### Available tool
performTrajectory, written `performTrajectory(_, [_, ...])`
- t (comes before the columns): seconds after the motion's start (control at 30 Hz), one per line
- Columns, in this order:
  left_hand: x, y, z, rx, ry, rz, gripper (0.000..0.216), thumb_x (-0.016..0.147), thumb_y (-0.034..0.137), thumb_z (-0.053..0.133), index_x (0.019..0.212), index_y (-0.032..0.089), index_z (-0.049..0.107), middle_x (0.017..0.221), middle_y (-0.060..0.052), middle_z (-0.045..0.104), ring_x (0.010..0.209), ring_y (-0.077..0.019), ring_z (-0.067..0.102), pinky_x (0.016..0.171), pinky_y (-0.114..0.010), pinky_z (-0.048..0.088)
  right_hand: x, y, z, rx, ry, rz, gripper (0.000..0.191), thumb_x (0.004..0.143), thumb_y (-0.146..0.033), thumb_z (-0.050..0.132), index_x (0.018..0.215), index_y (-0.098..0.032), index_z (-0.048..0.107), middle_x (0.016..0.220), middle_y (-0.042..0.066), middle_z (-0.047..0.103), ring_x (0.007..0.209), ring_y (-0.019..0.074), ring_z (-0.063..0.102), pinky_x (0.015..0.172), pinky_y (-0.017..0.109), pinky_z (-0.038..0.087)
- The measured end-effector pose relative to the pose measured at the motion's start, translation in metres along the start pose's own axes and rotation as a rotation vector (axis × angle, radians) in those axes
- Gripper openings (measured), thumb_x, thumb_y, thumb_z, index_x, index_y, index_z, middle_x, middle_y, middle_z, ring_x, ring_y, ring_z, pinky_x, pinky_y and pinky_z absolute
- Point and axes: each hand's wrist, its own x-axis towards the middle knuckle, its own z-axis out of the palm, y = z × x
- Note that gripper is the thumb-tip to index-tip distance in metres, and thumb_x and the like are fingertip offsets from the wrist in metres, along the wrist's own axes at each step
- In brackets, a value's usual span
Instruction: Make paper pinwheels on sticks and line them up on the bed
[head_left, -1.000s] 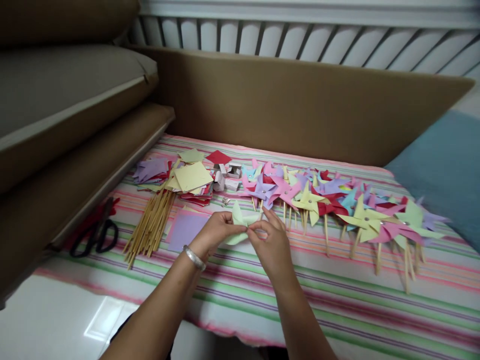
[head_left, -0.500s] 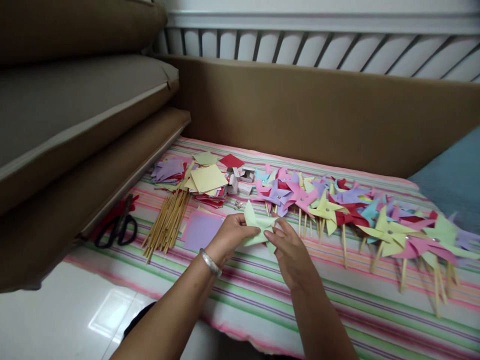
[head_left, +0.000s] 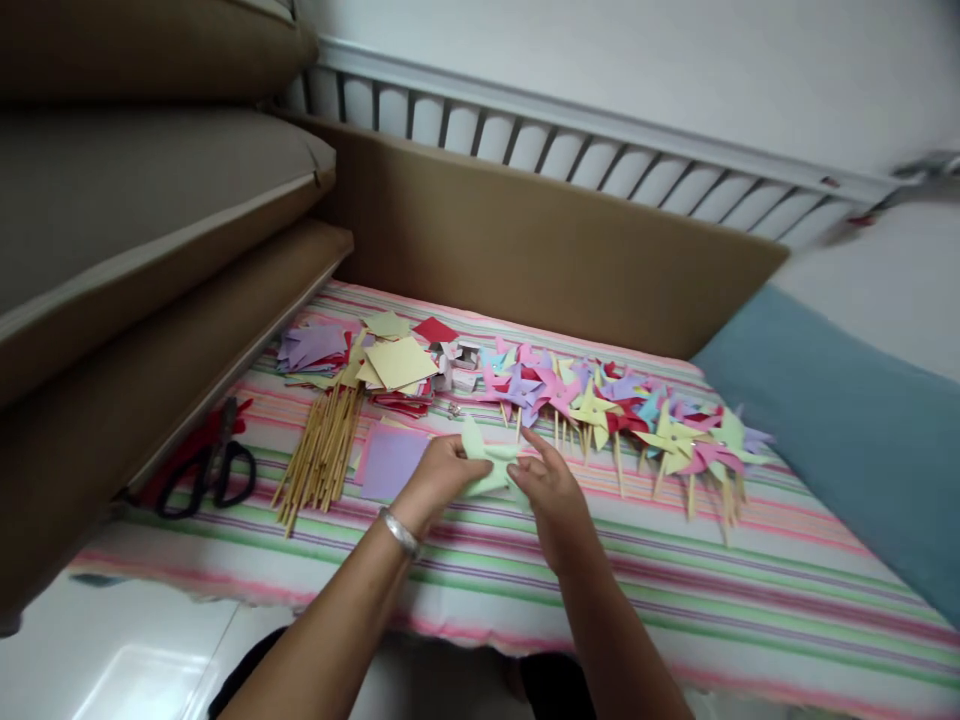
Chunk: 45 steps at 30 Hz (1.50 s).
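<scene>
My left hand (head_left: 439, 478), with a silver bangle on its wrist, and my right hand (head_left: 551, 495) both pinch a pale green paper pinwheel head (head_left: 484, 462) just above the striped cloth (head_left: 675, 590). The fingers of both hands are closed on its folded points. A lilac paper square (head_left: 391, 462) lies just left of my left hand. A bundle of wooden sticks (head_left: 322, 450) lies further left. Behind it sits a pile of cut coloured paper squares (head_left: 390, 362).
A row of finished coloured pinwheels on sticks (head_left: 622, 410) stretches right behind my hands. Black scissors (head_left: 206, 480) lie at the left edge by stacked brown cushions (head_left: 135, 260). A brown board (head_left: 540, 250) stands behind, with a blue cushion (head_left: 847, 440) on the right. Small white boxes (head_left: 461, 360) sit by the paper pile.
The view has pulled back and tilted, so more of the wall and blue cushion shows. Both hands still hold the green pinwheel and have lowered a little toward the cloth.
</scene>
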Motion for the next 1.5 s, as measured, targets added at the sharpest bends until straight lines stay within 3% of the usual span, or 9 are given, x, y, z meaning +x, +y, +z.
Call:
performTrajectory(0.1, [0.001, 0.021, -0.036, -0.007, 0.236, 0.08, 0.024, 0.051, 0.017, 0.072, 0.074, 0.011, 0.071, 0.07, -0.006, 0.071, 0.057, -0.0147, 0.061, 0.056, -0.024, 0.043, 0.016, 0.011, 0.001, -0.152, 0.057, -0.082, 0.06, 0.07, -0.042, 0.063, 0.123, -0.016, 0.049, 0.084, 0.007, 0.068, 0.075, 0.019, 0.063, 0.071, 0.035, 0.05])
performTrajectory(0.2, [-0.001, 0.041, -0.072, -0.22, 0.404, 0.222, 0.031, 0.049, 0.016, 0.074, 0.08, 0.014, 0.07, 0.074, -0.003, 0.071, 0.065, -0.014, 0.063, 0.063, -0.023, 0.046, 0.04, 0.032, 0.007, -0.484, 0.044, -0.145, 0.043, 0.075, -0.037, 0.055, 0.11, -0.013, 0.059, 0.086, 0.009, 0.068, 0.078, 0.0196, 0.064, 0.073, 0.035, 0.05])
performTrajectory(0.37, [-0.008, 0.052, -0.097, -0.418, 0.463, 0.308, 0.026, 0.051, 0.011, 0.072, 0.077, 0.015, 0.069, 0.071, 0.0, 0.07, 0.072, -0.0139, 0.064, 0.067, -0.021, 0.05, 0.079, 0.06, 0.033, -0.726, 0.033, -0.206, 0.019, 0.075, -0.021, 0.054, 0.086, -0.019, 0.07, 0.093, 0.006, 0.068, 0.087, 0.0192, 0.062, 0.082, 0.033, 0.046])
performTrajectory(0.53, [-0.007, 0.052, -0.102, -0.485, 0.427, 0.286, 0.027, 0.052, 0.01, 0.072, 0.078, 0.014, 0.068, 0.076, -0.001, 0.071, 0.07, -0.0133, 0.064, 0.065, -0.021, 0.051, 0.105, 0.066, 0.059, -0.946, 0.036, -0.221, 0.022, 0.079, -0.019, 0.052, 0.09, -0.021, 0.07, 0.097, 0.006, 0.065, 0.093, 0.018, 0.058, 0.083, 0.028, 0.041])
performTrajectory(0.77, [-0.008, 0.057, -0.101, -0.483, 0.4, 0.262, 0.032, 0.053, 0.011, 0.072, 0.084, 0.014, 0.069, 0.076, -0.001, 0.071, 0.076, -0.0139, 0.064, 0.069, -0.021, 0.05, 0.119, 0.067, 0.079, -1.138, 0.053, -0.068, 0.02, 0.076, -0.015, 0.05, 0.075, -0.019, 0.069, 0.082, 0.006, 0.066, 0.075, 0.0191, 0.059, 0.061, 0.026, 0.038])
performTrajectory(1.1, [-0.013, 0.054, -0.096, -0.449, 0.305, 0.243, 0.032, 0.05, 0.015, 0.076, 0.081, 0.014, 0.069, 0.076, -0.002, 0.071, 0.068, -0.0142, 0.064, 0.062, -0.021, 0.051, 0.084, 0.049, 0.044, -1.113, -0.147, 0.049, 0.015, 0.062, -0.016, 0.063, 0.047, -0.019, 0.06, 0.044, -0.003, 0.054, 0.054, 0.0147, 0.053, 0.053, 0.024, 0.035])
performTrajectory(1.27, [-0.012, 0.05, -0.089, -0.433, 0.279, 0.22, 0.029, 0.049, 0.015, 0.077, 0.078, 0.014, 0.069, 0.079, -0.003, 0.072, 0.069, -0.0143, 0.065, 0.062, -0.021, 0.051, 0.08, 0.055, 0.036, -1.045, -0.148, 0.014, 0.009, 0.063, -0.016, 0.061, 0.058, -0.019, 0.067, 0.055, -0.001, 0.064, 0.058, 0.0153, 0.057, 0.055, 0.024, 0.04])
performTrajectory(1.4, [-0.011, 0.049, -0.089, -0.433, 0.288, 0.201, 0.028, 0.048, 0.015, 0.077, 0.074, 0.014, 0.069, 0.078, -0.003, 0.072, 0.072, -0.0166, 0.066, 0.064, -0.022, 0.052, 0.068, 0.063, 0.029, -0.987, -0.09, -0.074, 0.02, 0.075, -0.02, 0.051, 0.08, -0.021, 0.07, 0.076, 0.001, 0.07, 0.07, 0.0162, 0.062, 0.063, 0.025, 0.045])
performTrajectory(1.5, [-0.012, 0.05, -0.089, -0.434, 0.286, 0.212, 0.03, 0.048, 0.014, 0.076, 0.078, 0.014, 0.069, 0.078, -0.003, 0.072, 0.072, -0.0167, 0.066, 0.063, -0.023, 0.052, 0.054, 0.068, 0.025, -0.963, -0.058, -0.145, 0.021, 0.079, -0.021, 0.049, 0.084, -0.021, 0.069, 0.088, 0.003, 0.069, 0.081, 0.0169, 0.062, 0.073, 0.027, 0.047])
